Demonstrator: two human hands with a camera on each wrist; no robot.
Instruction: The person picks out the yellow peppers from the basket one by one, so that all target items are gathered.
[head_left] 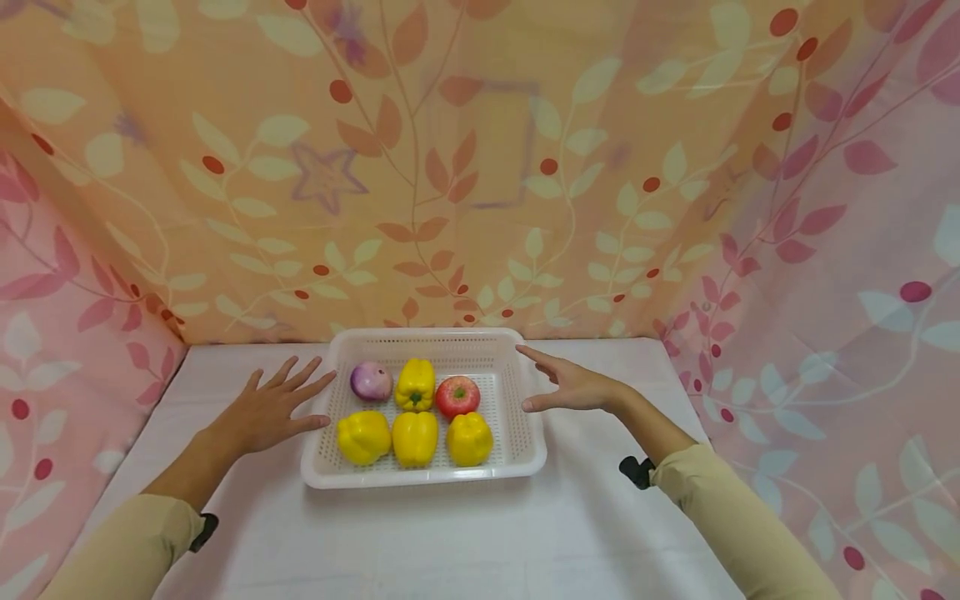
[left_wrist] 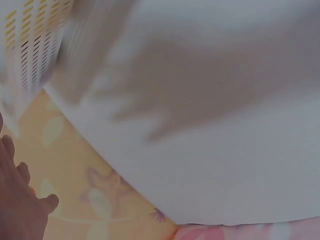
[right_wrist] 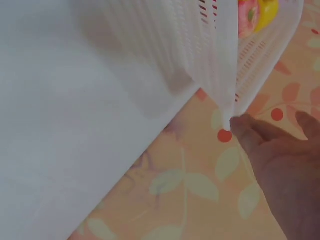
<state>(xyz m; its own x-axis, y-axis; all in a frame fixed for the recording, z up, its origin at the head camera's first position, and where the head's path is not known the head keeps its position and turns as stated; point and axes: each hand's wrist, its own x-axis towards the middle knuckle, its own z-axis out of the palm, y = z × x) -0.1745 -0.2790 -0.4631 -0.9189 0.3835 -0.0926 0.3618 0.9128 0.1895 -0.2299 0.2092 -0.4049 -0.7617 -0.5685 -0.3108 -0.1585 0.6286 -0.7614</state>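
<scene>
A white perforated plastic basket (head_left: 425,477) sits on the table. Inside, the back row has a purple onion (head_left: 371,382), a yellow bell pepper (head_left: 416,385) and a red apple (head_left: 458,397). Three more yellow bell peppers (head_left: 415,439) line the front. My left hand (head_left: 273,408) is at the basket's left side, fingers spread and holding nothing. Beside the right side is my right hand (head_left: 572,385), its thumb and fingers apart and nothing in its grasp. In the right wrist view its fingertips come close to a basket corner; whether they touch I cannot tell.
A white cloth (head_left: 480,542) covers the table under the basket. Behind it hangs an orange leaf-patterned curtain (head_left: 465,167), with pink patterned cloth (head_left: 847,333) at both sides. The left hand casts a shadow (left_wrist: 200,85) on the white cloth.
</scene>
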